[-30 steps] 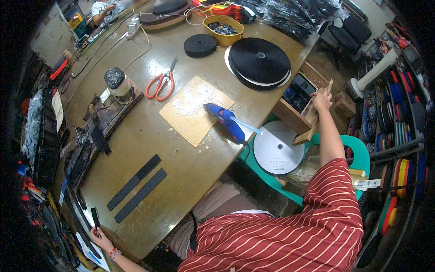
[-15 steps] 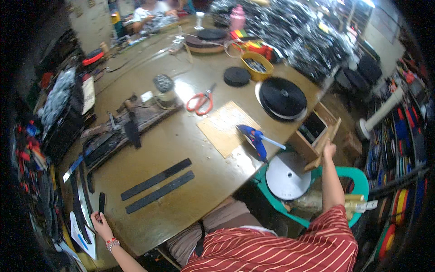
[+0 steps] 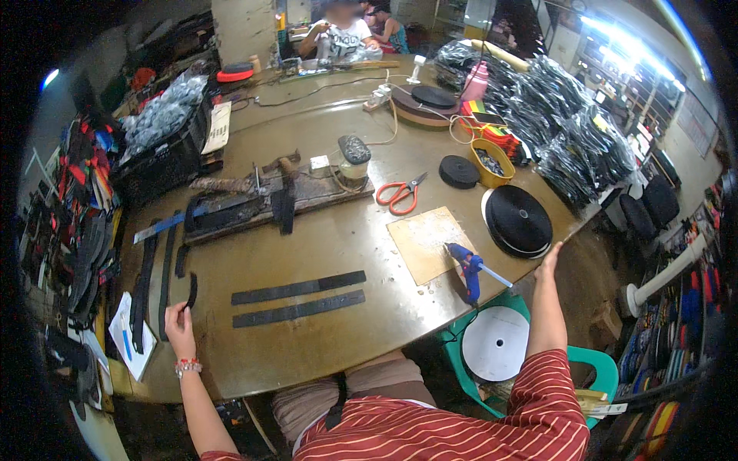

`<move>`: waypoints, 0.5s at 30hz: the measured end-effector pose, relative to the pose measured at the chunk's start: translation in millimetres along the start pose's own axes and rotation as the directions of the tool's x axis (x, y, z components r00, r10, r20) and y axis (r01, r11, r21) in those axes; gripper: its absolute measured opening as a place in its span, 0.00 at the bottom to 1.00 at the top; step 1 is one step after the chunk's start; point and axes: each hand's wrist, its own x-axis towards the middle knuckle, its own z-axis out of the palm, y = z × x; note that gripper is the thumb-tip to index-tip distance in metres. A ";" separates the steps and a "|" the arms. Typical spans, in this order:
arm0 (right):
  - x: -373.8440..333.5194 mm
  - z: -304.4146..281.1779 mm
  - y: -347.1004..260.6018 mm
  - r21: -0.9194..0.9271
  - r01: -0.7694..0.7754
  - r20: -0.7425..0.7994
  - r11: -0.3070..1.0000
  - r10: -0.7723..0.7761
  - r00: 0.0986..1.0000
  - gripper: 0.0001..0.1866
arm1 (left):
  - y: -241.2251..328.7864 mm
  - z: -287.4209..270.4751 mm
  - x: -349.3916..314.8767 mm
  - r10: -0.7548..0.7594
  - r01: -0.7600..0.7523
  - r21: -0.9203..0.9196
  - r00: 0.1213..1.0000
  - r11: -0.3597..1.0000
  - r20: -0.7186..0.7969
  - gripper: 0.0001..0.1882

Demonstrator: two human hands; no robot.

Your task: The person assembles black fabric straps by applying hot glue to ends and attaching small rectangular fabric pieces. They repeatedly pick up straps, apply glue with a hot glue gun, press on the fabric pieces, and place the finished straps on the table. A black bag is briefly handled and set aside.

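Observation:
My left hand [image 3: 180,332] is at the table's left side, fingers pinched on a short black strap piece [image 3: 192,290] that curves upward from the fingertips. On the right, my right hand [image 3: 547,263] rests against the table edge, fingers stretched out and holding nothing. Close to it lies a large roll of black tape [image 3: 520,221]. Two black strips [image 3: 298,287] lie side by side on the tabletop before me. A blue glue gun [image 3: 466,270] with a pale glue stick sits at the edge of a tan board [image 3: 427,240]. Orange-handled scissors [image 3: 401,195] lie beyond the board.
A white reel [image 3: 496,338] sits on a green chair [image 3: 459,361] below the table edge. Further back are a yellow container [image 3: 492,163], a small black roll [image 3: 459,170], and a wooden plank [image 3: 284,203] carrying a hammer. A person [image 3: 338,38] sits at the far end.
The drawer my right hand was gripping is now pushed in, out of sight under the table, and that hand lies open at the edge. My left hand still holds the strap piece. The view has shifted.

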 end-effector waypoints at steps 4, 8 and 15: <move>-58.8 13.4 -95.2 -0.734 0.308 -0.163 0.605 -0.598 0.785 0.44 | 86.9 -2.0 8.3 0.111 -0.110 -0.014 0.993 0.994 0.051 0.08; -223.1 71.1 -205.7 0.221 0.907 0.067 0.359 -0.933 0.353 0.13 | 179.8 9.8 17.5 0.328 -0.276 -0.257 0.926 0.926 0.188 0.08; -449.2 173.5 -134.6 0.510 0.837 0.769 0.199 -0.542 -0.340 0.18 | 253.9 50.7 21.7 0.522 -0.037 -0.649 0.630 0.760 0.575 0.08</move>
